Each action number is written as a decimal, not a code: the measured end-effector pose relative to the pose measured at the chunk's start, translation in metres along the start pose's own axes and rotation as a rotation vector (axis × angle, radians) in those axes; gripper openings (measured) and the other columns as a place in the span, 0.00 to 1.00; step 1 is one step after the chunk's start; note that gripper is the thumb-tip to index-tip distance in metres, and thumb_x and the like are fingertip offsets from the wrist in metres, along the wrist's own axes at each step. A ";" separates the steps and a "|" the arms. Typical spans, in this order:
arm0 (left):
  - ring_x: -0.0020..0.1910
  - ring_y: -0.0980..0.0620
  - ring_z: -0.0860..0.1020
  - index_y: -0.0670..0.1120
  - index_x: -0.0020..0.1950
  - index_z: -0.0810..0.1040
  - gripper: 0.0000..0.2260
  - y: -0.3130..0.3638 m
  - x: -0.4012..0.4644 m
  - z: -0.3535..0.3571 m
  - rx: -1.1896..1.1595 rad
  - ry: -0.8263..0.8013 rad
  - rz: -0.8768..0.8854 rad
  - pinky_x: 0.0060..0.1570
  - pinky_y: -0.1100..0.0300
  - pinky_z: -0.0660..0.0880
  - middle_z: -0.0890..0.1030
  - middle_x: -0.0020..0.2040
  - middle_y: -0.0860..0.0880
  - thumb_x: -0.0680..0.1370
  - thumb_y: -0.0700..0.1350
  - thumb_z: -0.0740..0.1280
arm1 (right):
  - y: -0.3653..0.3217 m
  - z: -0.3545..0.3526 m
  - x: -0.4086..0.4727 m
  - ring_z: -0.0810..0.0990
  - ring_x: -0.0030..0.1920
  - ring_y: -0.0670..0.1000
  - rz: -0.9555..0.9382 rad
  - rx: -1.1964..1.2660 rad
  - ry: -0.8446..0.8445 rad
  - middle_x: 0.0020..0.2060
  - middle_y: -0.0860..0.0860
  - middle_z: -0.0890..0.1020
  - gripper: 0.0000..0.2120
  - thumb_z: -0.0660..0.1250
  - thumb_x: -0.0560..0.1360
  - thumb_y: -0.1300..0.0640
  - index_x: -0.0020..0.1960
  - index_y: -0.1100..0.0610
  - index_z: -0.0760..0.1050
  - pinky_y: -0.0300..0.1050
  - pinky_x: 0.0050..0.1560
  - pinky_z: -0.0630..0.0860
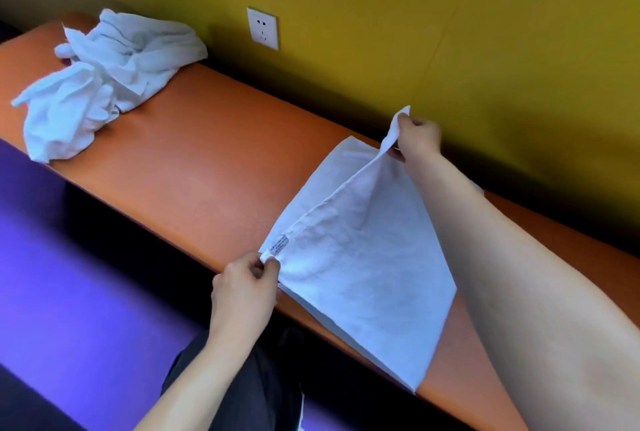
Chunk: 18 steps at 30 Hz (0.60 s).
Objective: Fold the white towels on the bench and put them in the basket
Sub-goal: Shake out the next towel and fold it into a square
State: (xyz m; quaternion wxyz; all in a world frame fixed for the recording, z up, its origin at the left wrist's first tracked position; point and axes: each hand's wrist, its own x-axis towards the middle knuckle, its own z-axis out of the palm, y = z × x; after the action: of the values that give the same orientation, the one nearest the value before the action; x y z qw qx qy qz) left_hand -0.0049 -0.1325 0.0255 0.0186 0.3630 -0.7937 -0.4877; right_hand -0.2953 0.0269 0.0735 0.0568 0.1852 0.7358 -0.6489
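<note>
A white towel (pixel 363 257) lies across the orange bench (pixel 194 167), its top layer partly lifted over a lower layer. My left hand (pixel 246 288) pinches the near corner by the small label at the bench's front edge. My right hand (pixel 417 138) pinches the far corner and holds it raised near the wall. Two crumpled white towels lie at the bench's left end: one at the back (pixel 138 50), one nearer the front (pixel 65 115). No basket is in view.
A yellow wall (pixel 450 32) runs right behind the bench, with a white socket (pixel 263 28) on it. The floor (pixel 69 275) below the front edge looks purple. My dark trousers (pixel 256 389) show at the bottom.
</note>
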 end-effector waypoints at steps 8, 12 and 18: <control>0.41 0.39 0.76 0.47 0.36 0.76 0.13 -0.029 0.033 -0.001 0.439 -0.013 -0.058 0.43 0.51 0.76 0.79 0.35 0.45 0.77 0.52 0.63 | 0.033 0.027 -0.008 0.81 0.57 0.54 -0.034 -0.245 -0.192 0.58 0.55 0.81 0.24 0.64 0.81 0.47 0.73 0.57 0.70 0.52 0.58 0.81; 0.47 0.39 0.76 0.48 0.48 0.75 0.06 -0.036 0.043 0.003 0.500 0.016 0.021 0.45 0.52 0.72 0.78 0.47 0.46 0.76 0.50 0.67 | 0.084 -0.029 -0.048 0.81 0.46 0.53 -0.128 -0.373 -0.034 0.50 0.53 0.82 0.16 0.64 0.80 0.52 0.67 0.53 0.74 0.43 0.42 0.75; 0.64 0.37 0.70 0.42 0.71 0.69 0.26 -0.032 0.063 0.018 0.453 -0.023 0.123 0.62 0.47 0.67 0.74 0.64 0.42 0.77 0.53 0.69 | 0.182 -0.127 -0.152 0.78 0.46 0.58 -0.192 -0.684 0.216 0.42 0.50 0.78 0.09 0.68 0.76 0.49 0.50 0.53 0.71 0.53 0.49 0.75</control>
State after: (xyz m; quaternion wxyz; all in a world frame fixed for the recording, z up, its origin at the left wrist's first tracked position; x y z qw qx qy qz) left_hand -0.0401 -0.1648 -0.0298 -0.0426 0.3031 -0.9038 -0.2989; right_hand -0.0714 0.1365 -0.0280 -0.0238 0.1533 0.9259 -0.3444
